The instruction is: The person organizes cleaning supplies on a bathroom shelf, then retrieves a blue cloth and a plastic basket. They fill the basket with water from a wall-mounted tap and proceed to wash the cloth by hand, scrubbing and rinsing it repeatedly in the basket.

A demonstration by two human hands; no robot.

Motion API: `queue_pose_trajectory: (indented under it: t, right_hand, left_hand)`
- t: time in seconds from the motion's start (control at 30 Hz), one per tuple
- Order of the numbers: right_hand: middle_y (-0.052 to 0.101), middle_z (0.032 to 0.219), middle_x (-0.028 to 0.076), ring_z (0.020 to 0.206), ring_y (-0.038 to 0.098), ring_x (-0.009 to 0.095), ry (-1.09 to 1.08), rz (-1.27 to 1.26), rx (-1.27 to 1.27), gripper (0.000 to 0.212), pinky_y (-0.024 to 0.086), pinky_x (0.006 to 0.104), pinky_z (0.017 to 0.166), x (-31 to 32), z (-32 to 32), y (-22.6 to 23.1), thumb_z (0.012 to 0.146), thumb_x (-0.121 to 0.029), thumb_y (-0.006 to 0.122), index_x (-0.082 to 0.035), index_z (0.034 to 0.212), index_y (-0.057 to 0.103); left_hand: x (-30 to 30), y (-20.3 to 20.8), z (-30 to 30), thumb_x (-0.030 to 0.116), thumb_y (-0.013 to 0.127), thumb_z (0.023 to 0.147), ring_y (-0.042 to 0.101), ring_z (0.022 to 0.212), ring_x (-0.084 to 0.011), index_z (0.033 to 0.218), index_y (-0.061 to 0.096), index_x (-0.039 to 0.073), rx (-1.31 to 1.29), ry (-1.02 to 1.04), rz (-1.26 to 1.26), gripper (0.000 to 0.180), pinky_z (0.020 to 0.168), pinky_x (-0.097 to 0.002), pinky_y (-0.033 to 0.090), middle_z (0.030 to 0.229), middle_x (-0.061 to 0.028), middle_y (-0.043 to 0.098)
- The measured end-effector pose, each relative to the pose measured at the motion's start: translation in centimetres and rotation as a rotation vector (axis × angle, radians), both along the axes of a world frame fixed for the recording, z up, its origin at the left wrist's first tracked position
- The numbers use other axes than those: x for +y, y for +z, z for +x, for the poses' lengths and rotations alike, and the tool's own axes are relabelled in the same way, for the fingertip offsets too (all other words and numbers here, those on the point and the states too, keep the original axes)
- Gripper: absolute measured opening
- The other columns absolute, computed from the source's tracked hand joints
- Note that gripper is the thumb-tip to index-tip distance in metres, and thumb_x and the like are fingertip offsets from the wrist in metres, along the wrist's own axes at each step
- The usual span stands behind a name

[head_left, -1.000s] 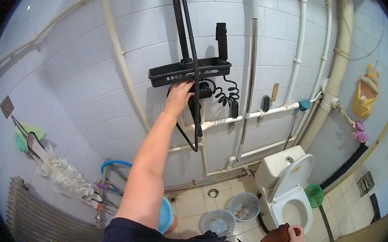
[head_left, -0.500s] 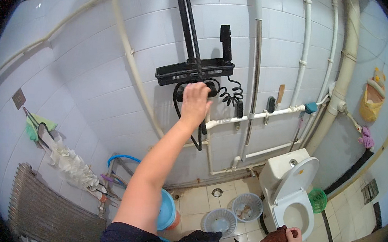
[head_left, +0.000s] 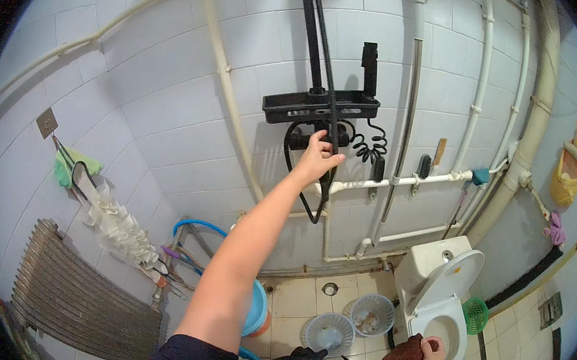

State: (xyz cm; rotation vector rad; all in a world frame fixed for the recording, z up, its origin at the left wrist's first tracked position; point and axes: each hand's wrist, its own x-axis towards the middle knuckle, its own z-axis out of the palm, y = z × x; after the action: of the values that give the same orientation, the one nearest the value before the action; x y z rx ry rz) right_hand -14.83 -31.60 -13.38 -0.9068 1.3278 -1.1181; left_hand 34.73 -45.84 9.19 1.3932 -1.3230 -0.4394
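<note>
While our left hand (head_left: 318, 156) reaches up to the black shower fitting (head_left: 309, 141) beneath the black wall shelf (head_left: 320, 107), its fingers curl around the dark hose (head_left: 332, 101) and control there, though we cannot tell how firmly they close. Our right hand (head_left: 432, 350) hangs low beside the toilet (head_left: 439, 296), clamped on a dark red cloth (head_left: 405, 357). The two hands are well apart.

We judge the main risks to come from the reach itself. A pull on the hose could tug the shelf loose or jolt the handheld sprayer (head_left: 369, 67) standing on it. Turning the control may send water down over our arm and the floor tiles (head_left: 298, 304). The cloth hangs just over the open bowl, so a slack grip could drop it in.

Compared with a second ago, our left hand sits slightly lower on the fitting, at the control rather than the shelf edge, and the view has shifted a little leftward; the right hand with the cloth has barely changed.
</note>
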Motion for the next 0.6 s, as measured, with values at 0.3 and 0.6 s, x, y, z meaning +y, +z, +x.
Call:
queue_pose_trajectory:
  t: [0.3,0.6]
  right_hand:
    - [0.054,0.078,0.002,0.070,0.050,0.011,-0.035,-0.046,-0.049,0.009,0.041,0.0244,0.065,0.6,1.0,1.2,0.079,-0.004,0.062,-0.004,0.085,0.055]
    - [0.055,0.079,0.004,0.070,0.053,0.013,-0.111,0.008,-0.015,0.011,0.044,0.0263,0.064,0.9,1.6,0.3,0.081,-0.007,0.063,-0.004,0.088,0.054]
  left_hand:
    - [6.4,-0.2,11.7,0.010,0.062,0.082,0.055,0.082,-0.0129,0.110,0.053,0.004,-0.070,0.417,-0.327,0.030,0.075,-0.0284,0.047,0.097,-0.0069,0.060]
    - [3.7,2.2,18.1,0.015,0.061,0.083,0.062,0.081,-0.0171,0.105,0.058,0.012,-0.325,0.841,-0.243,0.022,0.070,-0.0310,0.048,0.090,-0.0053,0.064]
